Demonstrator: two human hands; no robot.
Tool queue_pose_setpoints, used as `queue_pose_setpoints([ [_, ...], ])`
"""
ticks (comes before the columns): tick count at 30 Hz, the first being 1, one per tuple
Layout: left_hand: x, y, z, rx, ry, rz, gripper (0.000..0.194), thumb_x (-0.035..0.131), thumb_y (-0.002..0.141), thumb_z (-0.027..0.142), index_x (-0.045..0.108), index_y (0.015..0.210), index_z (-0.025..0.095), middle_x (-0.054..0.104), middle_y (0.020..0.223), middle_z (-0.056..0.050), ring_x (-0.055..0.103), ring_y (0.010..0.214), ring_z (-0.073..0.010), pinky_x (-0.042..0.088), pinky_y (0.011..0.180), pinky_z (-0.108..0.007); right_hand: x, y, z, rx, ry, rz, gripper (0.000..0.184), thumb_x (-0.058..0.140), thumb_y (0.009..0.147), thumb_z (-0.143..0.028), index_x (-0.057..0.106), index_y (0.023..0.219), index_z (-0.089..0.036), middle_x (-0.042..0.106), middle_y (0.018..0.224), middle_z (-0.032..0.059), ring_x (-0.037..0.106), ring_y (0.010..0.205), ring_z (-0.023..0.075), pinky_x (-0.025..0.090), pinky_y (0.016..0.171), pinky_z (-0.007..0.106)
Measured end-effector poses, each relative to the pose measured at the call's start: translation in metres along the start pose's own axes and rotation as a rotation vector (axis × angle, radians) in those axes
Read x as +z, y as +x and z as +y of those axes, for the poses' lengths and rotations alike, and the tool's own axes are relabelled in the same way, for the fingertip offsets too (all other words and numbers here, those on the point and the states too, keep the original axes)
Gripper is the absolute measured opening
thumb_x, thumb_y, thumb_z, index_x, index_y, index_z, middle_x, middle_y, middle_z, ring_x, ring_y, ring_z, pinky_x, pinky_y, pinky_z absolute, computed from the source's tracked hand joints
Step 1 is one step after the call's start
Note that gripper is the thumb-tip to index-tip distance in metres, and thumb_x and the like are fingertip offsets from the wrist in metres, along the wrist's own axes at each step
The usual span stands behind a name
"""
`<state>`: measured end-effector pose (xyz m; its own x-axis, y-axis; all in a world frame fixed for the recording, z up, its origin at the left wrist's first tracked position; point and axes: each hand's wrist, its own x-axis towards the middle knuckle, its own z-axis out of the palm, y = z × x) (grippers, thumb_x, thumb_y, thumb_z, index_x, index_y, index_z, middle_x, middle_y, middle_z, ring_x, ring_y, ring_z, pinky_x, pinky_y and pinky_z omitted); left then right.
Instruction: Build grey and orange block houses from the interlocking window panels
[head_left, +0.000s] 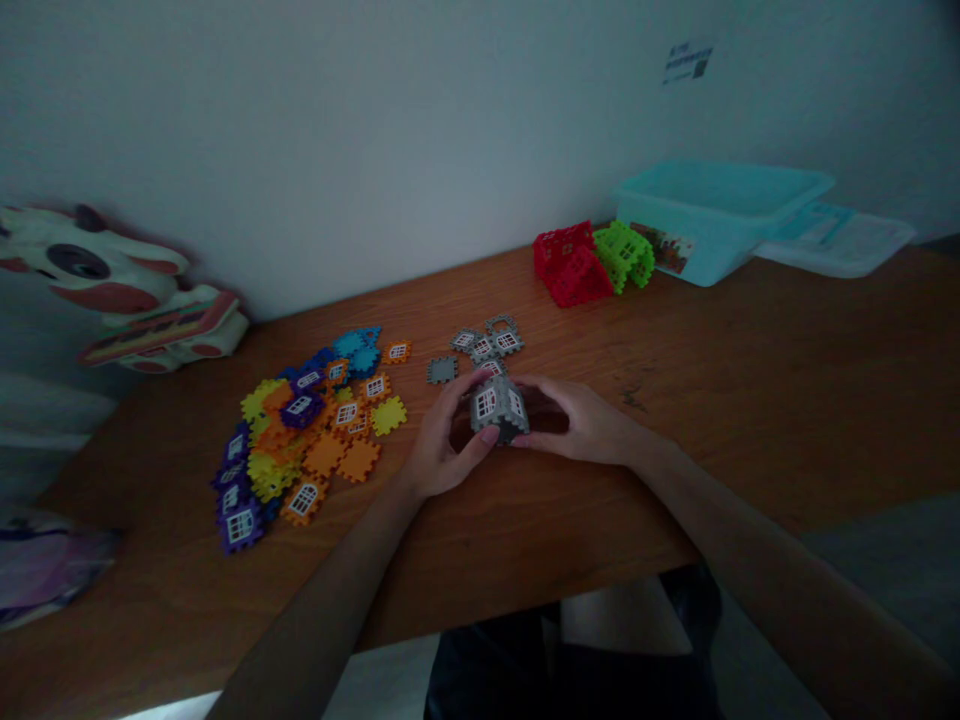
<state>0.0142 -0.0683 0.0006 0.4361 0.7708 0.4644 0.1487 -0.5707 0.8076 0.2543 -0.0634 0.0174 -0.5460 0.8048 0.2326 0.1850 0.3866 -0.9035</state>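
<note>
Between my two hands is a small grey block house (489,405), made of interlocking tiles with white window frames. My left hand (448,432) grips its left side, thumb at the near lower edge. From the right, my right hand (574,420) pinches it with thumb and fingertips. Just beyond lie several loose grey window tiles (481,348), one partly hidden behind the house. A plain grey tile (442,370) lies flat to their left.
A pile of orange, yellow, purple and blue tiles (322,452) spreads at left. Behind stand a red block house (571,265), a green block structure (624,255) and a turquoise bin (720,215) with a lid (844,245). A cow-shaped toy (135,280) stands at far left.
</note>
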Motion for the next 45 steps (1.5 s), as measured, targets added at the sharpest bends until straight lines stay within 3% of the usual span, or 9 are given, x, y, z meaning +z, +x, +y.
queue_pose_setpoints([
  [4, -0.011, -0.003, -0.003, -0.051, 0.052, -0.035, 0.062, 0.071, 0.091, 0.034, 0.048, 0.148, 0.024, 0.060, 0.142, -0.017, 0.064, 0.124, -0.0291, 0.053, 0.106, -0.050, 0.000, -0.001, 0.004, 0.021, 0.089, -0.012, 0.061, 0.080, 0.082, -0.030, 0.055, 0.138, -0.026, 0.067, 0.137, 0.0095, 0.068, 0.120, 0.0252, 0.054, 0.107, 0.047],
  [7, -0.015, -0.001, -0.003, 0.018, 0.120, -0.044, 0.064, 0.075, 0.088, 0.035, 0.051, 0.147, 0.026, 0.063, 0.139, -0.015, 0.065, 0.124, -0.0291, 0.054, 0.105, -0.051, -0.002, -0.001, 0.004, 0.032, 0.182, -0.049, 0.065, 0.083, 0.079, -0.030, 0.056, 0.138, -0.026, 0.066, 0.138, 0.0100, 0.067, 0.122, 0.0258, 0.054, 0.107, 0.048],
  [16, -0.007, 0.006, -0.004, 0.111, 0.214, -0.105, 0.069, 0.073, 0.090, 0.034, 0.045, 0.151, 0.025, 0.062, 0.142, -0.016, 0.064, 0.127, -0.0292, 0.053, 0.106, -0.051, -0.005, -0.003, 0.010, 0.076, 0.274, -0.051, 0.055, 0.080, 0.083, -0.032, 0.059, 0.133, -0.026, 0.067, 0.136, 0.0105, 0.067, 0.122, 0.0254, 0.055, 0.107, 0.047],
  [22, -0.007, 0.006, -0.004, 0.141, 0.222, -0.090, 0.069, 0.073, 0.090, 0.033, 0.044, 0.152, 0.026, 0.060, 0.145, -0.017, 0.063, 0.129, -0.0295, 0.053, 0.107, -0.053, -0.004, -0.005, 0.003, -0.085, -0.017, 0.118, 0.073, 0.081, 0.083, -0.033, 0.047, 0.147, -0.032, 0.058, 0.146, 0.0109, 0.067, 0.121, 0.0270, 0.057, 0.103, 0.050],
  [27, -0.007, 0.005, -0.003, 0.164, 0.210, -0.084, 0.076, 0.072, 0.091, 0.032, 0.035, 0.157, 0.029, 0.058, 0.147, -0.016, 0.061, 0.131, -0.0283, 0.052, 0.108, -0.051, -0.004, -0.001, -0.010, -0.294, -0.330, 0.208, 0.053, 0.075, 0.089, -0.030, 0.059, 0.140, -0.033, 0.067, 0.135, 0.0074, 0.066, 0.121, 0.0265, 0.055, 0.106, 0.049],
  [35, -0.010, 0.007, -0.001, 0.185, 0.189, -0.092, 0.073, 0.073, 0.090, 0.031, 0.039, 0.155, 0.032, 0.063, 0.138, -0.014, 0.065, 0.122, -0.0264, 0.056, 0.101, -0.047, -0.001, 0.000, -0.011, -0.396, -0.401, 0.223, 0.047, 0.072, 0.091, -0.028, 0.063, 0.137, -0.032, 0.069, 0.128, 0.0083, 0.070, 0.113, 0.0246, 0.061, 0.097, 0.044],
  [45, -0.006, 0.005, -0.006, 0.112, 0.052, -0.060, 0.070, 0.075, 0.088, 0.033, 0.045, 0.151, 0.030, 0.063, 0.139, -0.015, 0.065, 0.124, -0.0281, 0.056, 0.102, -0.051, 0.004, -0.002, -0.011, -0.412, -0.441, 0.213, 0.046, 0.064, 0.094, -0.020, 0.063, 0.137, -0.034, 0.060, 0.144, 0.0077, 0.068, 0.118, 0.0263, 0.061, 0.099, 0.047],
])
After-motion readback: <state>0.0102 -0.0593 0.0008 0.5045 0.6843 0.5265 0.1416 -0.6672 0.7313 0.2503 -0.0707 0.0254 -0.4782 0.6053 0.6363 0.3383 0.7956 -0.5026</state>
